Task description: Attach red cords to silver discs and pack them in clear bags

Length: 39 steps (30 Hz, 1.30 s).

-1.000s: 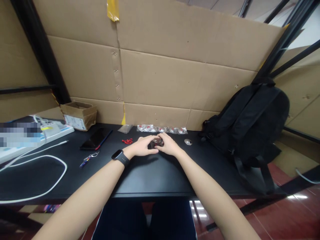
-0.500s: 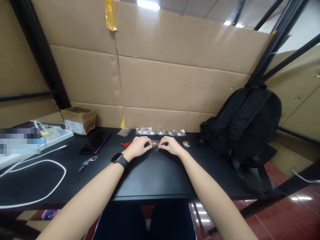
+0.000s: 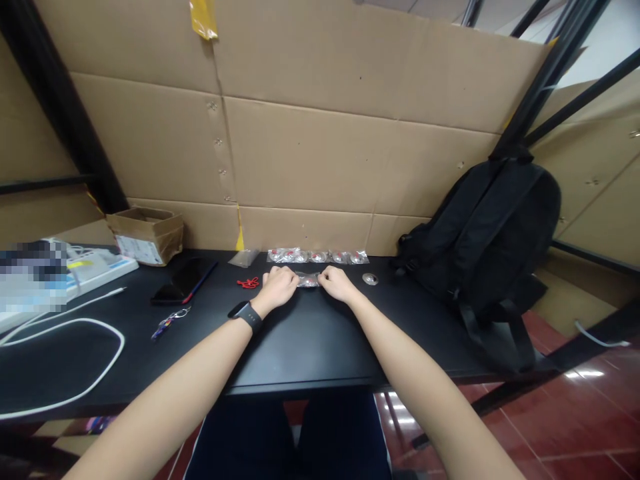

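Note:
Between my hands is a small clear plastic bag (image 3: 308,281) with a shiny round piece and something red inside. My left hand (image 3: 281,287), below a black watch (image 3: 245,315), has its fingers closed on the bag's left side. At the right side, my right hand (image 3: 337,284) pinches the bag's edge. Behind them runs a row of several bagged round silver pieces (image 3: 317,257) with red bits. Left of my left hand lies a bunch of red cord (image 3: 247,283). One loose round silver piece (image 3: 370,279) lies right of my right hand.
Flat clear bags (image 3: 243,258) lie at the back. To the left are a dark phone (image 3: 185,283), a keyring (image 3: 171,323), a white cable (image 3: 107,323) and a small cardboard box (image 3: 147,235). A black backpack (image 3: 493,260) stands at right. Cardboard (image 3: 300,153) walls the back.
The bag has turned from a slanted position to lying straight across between my hands. My left fingers have curled in tighter, and the view has tilted slightly downward.

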Available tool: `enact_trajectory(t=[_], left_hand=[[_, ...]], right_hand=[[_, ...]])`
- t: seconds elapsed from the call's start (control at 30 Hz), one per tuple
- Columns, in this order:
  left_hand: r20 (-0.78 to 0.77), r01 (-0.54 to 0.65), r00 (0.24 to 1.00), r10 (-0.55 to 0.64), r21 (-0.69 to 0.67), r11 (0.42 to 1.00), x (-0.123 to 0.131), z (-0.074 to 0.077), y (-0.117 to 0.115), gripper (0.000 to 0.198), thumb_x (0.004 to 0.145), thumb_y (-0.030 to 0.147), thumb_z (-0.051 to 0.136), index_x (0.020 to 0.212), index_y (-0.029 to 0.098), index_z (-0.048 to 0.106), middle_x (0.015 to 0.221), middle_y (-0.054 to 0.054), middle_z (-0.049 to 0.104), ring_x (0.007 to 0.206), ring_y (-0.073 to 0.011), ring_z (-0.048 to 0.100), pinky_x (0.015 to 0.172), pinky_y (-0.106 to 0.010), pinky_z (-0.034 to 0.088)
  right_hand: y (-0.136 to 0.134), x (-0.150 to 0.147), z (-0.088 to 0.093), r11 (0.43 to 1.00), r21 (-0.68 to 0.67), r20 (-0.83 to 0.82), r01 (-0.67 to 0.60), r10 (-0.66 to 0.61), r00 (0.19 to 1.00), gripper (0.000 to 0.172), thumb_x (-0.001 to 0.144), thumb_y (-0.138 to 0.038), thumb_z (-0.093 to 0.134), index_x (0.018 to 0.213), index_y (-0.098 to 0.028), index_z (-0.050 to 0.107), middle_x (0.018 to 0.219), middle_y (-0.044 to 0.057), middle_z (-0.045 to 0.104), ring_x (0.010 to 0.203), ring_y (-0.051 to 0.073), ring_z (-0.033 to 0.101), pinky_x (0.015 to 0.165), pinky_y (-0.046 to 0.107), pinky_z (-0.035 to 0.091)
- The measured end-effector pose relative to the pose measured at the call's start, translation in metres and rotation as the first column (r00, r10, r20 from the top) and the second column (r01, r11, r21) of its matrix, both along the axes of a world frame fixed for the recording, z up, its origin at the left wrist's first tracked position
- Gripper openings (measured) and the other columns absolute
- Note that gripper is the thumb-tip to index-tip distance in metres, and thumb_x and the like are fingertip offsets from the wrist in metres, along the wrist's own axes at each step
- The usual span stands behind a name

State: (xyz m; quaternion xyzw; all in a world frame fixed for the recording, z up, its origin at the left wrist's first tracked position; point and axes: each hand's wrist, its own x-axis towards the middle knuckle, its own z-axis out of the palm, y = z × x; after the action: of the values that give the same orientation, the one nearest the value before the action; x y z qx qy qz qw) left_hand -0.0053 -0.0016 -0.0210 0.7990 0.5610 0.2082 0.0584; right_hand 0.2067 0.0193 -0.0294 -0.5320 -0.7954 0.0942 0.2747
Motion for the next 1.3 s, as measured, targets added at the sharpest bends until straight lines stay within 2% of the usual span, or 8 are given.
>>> enact_trajectory(t=[0.1,0.23,0.37,0.57,0.7,0.87,1.0,1.3], left_hand=[[-0.029,-0.039,0.999,0.041,0.051,0.998,0.005,0.0,-0.004,0.037,0.095,0.039,0.042,0.076,0.02,0.068,0.101,-0.013,0.068,0.107,-0.0342,0.053,0.093,-0.05,0.04],[0.01,0.012,1.0,-0.014,0.176,0.984,0.004,0.004,-0.012,0.02,0.09,0.03,0.051,0.101,0.024,0.067,0.112,-0.011,0.066,0.114,-0.033,0.049,0.096,-0.049,0.037],[-0.051,0.168,0.985,-0.162,0.136,0.976,-0.004,0.009,-0.016,0.029,0.092,0.023,0.044,0.106,0.03,0.068,0.113,-0.005,0.068,0.114,-0.0296,0.05,0.096,-0.047,0.035],[-0.086,0.176,0.982,-0.169,0.082,0.981,-0.007,0.009,-0.016,0.034,0.082,0.04,0.061,0.114,0.029,0.064,0.112,-0.006,0.069,0.113,-0.0319,0.052,0.091,-0.044,0.036],[-0.055,0.133,0.99,-0.127,0.128,0.983,-0.005,0.007,-0.014,0.022,0.091,0.034,0.052,0.108,0.027,0.063,0.109,-0.007,0.071,0.112,-0.0292,0.055,0.091,-0.043,0.033],[0.134,0.08,0.987,-0.086,0.053,0.995,-0.004,0.012,-0.01,0.023,0.096,0.039,0.048,0.092,0.024,0.064,0.094,-0.003,0.076,0.101,-0.0257,0.065,0.09,-0.041,0.032],[0.235,0.071,0.969,-0.075,0.025,0.997,-0.004,0.018,-0.01,0.021,0.095,0.039,0.052,0.088,0.024,0.065,0.087,-0.001,0.078,0.096,-0.0245,0.068,0.09,-0.039,0.032],[0.297,-0.11,0.951,0.082,0.077,0.991,-0.021,0.027,-0.003,0.031,0.095,0.045,0.045,0.109,0.029,0.067,0.08,-0.002,0.077,0.095,-0.0259,0.068,0.091,-0.041,0.03]], right_hand=[[-0.002,0.001,0.001,0.998,0.064,0.01,0.006,-0.007,1.0,0.007,0.082,-0.02,0.069,0.086,-0.015,0.071,0.088,0.007,0.067,0.083,0.018,0.061,0.079,0.028,0.046],[-0.005,0.005,0.009,0.963,0.181,0.059,-0.2,0.193,0.979,0.032,0.078,-0.008,0.068,0.106,-0.022,0.072,0.11,0.005,0.07,0.103,0.021,0.061,0.096,0.033,0.045],[-0.011,0.006,0.014,0.94,0.064,0.121,-0.336,0.327,0.937,0.05,0.073,0.0,0.061,0.114,-0.026,0.072,0.114,0.002,0.073,0.104,0.021,0.065,0.097,0.032,0.045],[-0.018,-0.003,0.011,0.968,0.07,0.097,-0.24,0.233,0.968,0.028,0.084,-0.023,0.069,0.112,-0.027,0.071,0.108,0.003,0.075,0.097,0.023,0.064,0.092,0.036,0.046],[-0.014,-0.007,0.011,0.975,0.098,0.0,-0.199,0.2,0.98,0.019,0.094,-0.029,0.059,0.106,-0.027,0.073,0.106,0.003,0.075,0.097,0.022,0.064,0.094,0.037,0.045],[-0.011,-0.002,0.01,0.952,-0.025,-0.348,-0.304,0.277,0.896,0.029,0.089,-0.04,0.065,0.11,-0.021,0.071,0.106,0.005,0.075,0.095,0.021,0.068,0.09,0.034,0.05],[-0.013,-0.001,0.011,0.94,-0.152,-0.532,-0.305,0.182,0.827,0.053,0.072,-0.039,0.081,0.118,-0.017,0.066,0.09,0.005,0.075,0.082,0.021,0.07,0.08,0.033,0.053],[0.038,0.005,0.035,0.98,-0.195,-0.534,-0.04,-0.072,0.842,0.05,0.077,-0.022,0.074,0.124,-0.016,0.06,0.071,0.0,0.07,0.067,0.014,0.065,0.067,0.025,0.049]])
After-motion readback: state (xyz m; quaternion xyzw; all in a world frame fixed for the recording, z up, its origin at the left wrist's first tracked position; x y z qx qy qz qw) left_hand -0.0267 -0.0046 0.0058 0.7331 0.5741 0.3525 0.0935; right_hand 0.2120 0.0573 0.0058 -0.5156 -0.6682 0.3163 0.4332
